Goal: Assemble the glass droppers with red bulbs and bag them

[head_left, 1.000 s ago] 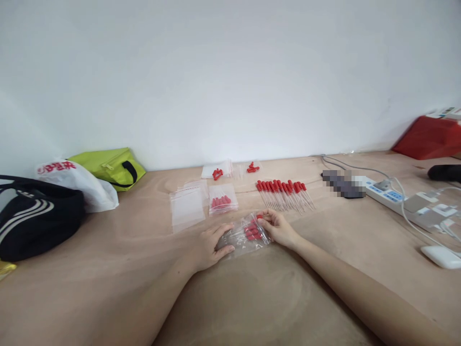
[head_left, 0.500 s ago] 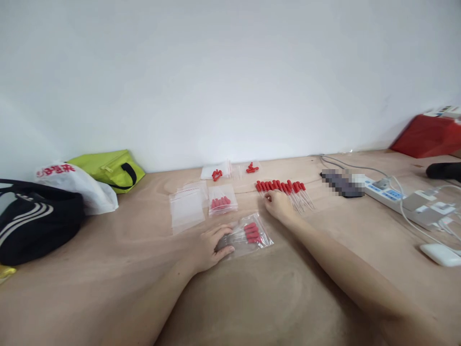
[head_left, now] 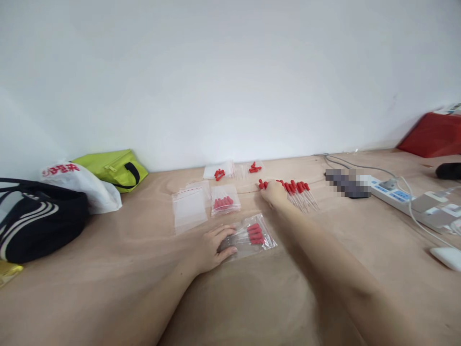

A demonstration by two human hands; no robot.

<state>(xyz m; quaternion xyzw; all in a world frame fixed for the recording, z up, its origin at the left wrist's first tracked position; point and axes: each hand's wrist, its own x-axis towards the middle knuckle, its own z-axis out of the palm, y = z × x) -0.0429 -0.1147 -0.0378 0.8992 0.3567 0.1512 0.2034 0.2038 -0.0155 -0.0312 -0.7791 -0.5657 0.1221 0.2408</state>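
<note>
My left hand (head_left: pixel 216 246) rests on a clear zip bag (head_left: pixel 242 247), fingers and thumb spread over its near left end. Inside that bag lie several thin pale sticks with red tips (head_left: pixel 256 234). At the left part of a row of red-tipped sticks (head_left: pixel 301 194), my right hand (head_left: pixel 272 194) is closed, its fingers at the leftmost sticks. The back of the hand hides the fingertips and some of the sticks. Behind the left hand lies another filled zip bag (head_left: pixel 225 202) with red tips showing, beside flat zip bags (head_left: pixel 189 211).
Farther back are two small groups of red pieces (head_left: pixel 219 174) on clear bags. On the left stand a black bag (head_left: pixel 43 221), a white plastic bag (head_left: pixel 101 192) and a lime-green pouch (head_left: pixel 115 163). A power strip (head_left: pixel 387 190) with cables, and a blurred-out dark object (head_left: pixel 345 185), lie right.
My right hand has shifted slightly over the row of sticks and now covers more of the red tips. My left hand stays on the bag. The view has turned slightly left.
</note>
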